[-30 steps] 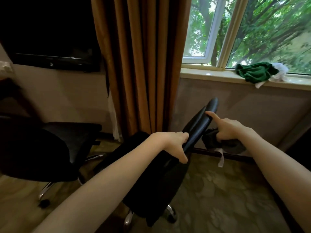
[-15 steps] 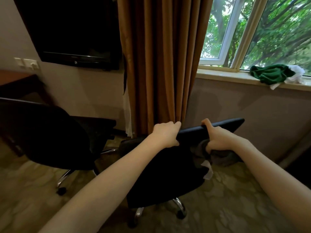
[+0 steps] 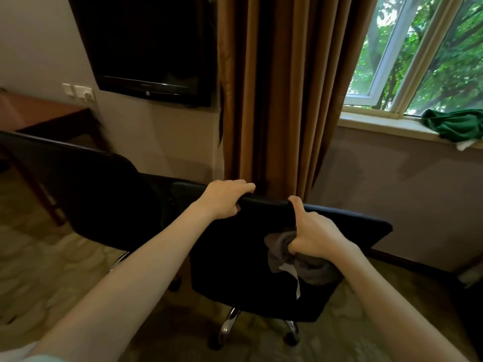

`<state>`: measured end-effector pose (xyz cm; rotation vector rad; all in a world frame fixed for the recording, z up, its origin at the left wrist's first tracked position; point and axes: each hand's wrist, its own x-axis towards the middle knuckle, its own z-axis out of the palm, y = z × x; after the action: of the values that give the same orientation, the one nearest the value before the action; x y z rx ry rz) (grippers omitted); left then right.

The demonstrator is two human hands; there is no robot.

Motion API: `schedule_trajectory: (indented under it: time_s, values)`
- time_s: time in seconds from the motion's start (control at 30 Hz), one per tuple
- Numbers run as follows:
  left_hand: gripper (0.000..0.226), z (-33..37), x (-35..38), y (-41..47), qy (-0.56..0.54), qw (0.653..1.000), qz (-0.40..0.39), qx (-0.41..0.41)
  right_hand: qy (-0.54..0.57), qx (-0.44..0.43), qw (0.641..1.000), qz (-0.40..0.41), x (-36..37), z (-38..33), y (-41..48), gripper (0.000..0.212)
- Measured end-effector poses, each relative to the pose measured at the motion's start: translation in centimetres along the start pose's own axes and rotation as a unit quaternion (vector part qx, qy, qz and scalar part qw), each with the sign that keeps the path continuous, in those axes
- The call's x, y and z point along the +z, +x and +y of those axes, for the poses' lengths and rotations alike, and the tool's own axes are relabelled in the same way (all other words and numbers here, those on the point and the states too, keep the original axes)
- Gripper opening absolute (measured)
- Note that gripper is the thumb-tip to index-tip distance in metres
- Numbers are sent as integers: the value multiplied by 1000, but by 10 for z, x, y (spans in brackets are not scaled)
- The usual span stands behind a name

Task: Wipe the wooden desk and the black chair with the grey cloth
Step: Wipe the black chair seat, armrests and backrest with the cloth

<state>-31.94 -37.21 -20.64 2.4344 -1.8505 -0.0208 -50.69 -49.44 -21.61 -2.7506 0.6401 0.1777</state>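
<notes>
Gripping top edge of black chair point(image 3: 235, 257) backrest, left hand point(image 3: 224, 199) curls over rim; right hand point(image 3: 311, 236) clutches bunched grey cloth point(image 3: 313, 270), thumb touching edge.

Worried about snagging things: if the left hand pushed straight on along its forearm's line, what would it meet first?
The left hand grips the top edge of the black chair, so that backrest blocks it first. Past that edge, probably the brown curtain, though depth is unclear.

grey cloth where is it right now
Head view, right of centre: the grey cloth is bunched in the right hand, against the backrest of the nearer black chair, whose top edge the left hand grips.
</notes>
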Motion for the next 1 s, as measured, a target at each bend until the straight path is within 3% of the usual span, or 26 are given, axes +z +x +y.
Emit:
schedule_trajectory:
  time_s: [0.17, 0.37, 0.73, 1.0]
  values:
    - [42, -24, 10, 0, 49, 997, 53, -2, -62, -2, 994, 90, 5, -19, 17, 89]
    - [49, -34, 16, 13, 60, 996, 65, -14, -96, 8, 987, 126, 0, -17, 28, 87]
    - [46, -32, 26, 13, 49, 991, 122, -5, -102, 22, 987, 123, 1, -16, 27, 85]
    - [51, -40, 32, -11, 48, 993, 110, 5, -77, 27, 990, 113, 23, -36, 17, 94]
